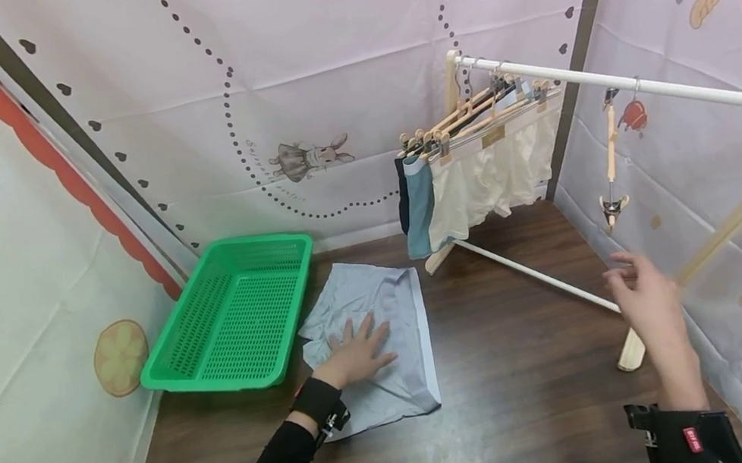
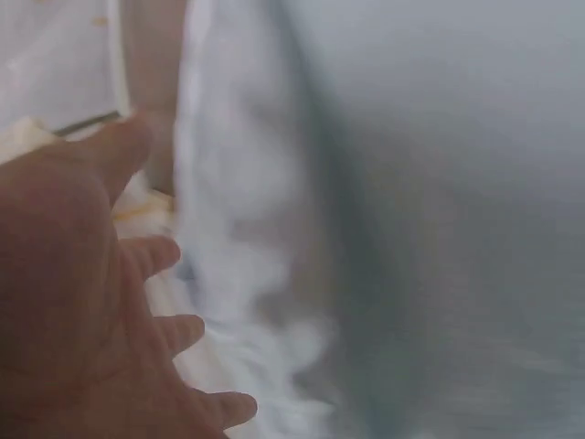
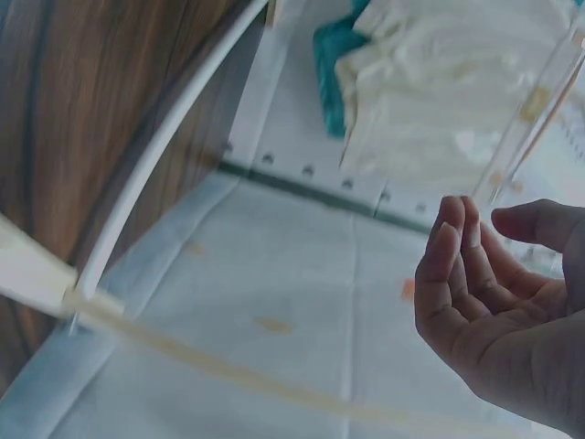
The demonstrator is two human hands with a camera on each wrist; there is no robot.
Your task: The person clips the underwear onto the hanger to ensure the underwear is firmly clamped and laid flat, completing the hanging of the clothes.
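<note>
Dark wooden floor between printed fabric walls, drying rack at the back.
Pale blue shorts lie flat just right of the green basket, long axis running away from the person; left hand presses them, fingers spread; right hand, loosely open and empty, hovers well right, near the rack.

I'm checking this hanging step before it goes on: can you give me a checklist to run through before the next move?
1. Garment flat on the table: ok. The light blue shorts lie spread on the table beside the green basket.
2. Left hand pins the shorts: ok, fingers spread flat on the fabric.
3. Right hand free: ok, raised in the air, holding nothing.
4. Spare hanger available: ok. An empty hanger hangs alone on the white rail.
5. Room on the rail: ok, a bare stretch lies between the hung clothes and the empty hanger.
6. Hanger clips open: cannot tell.
</note>
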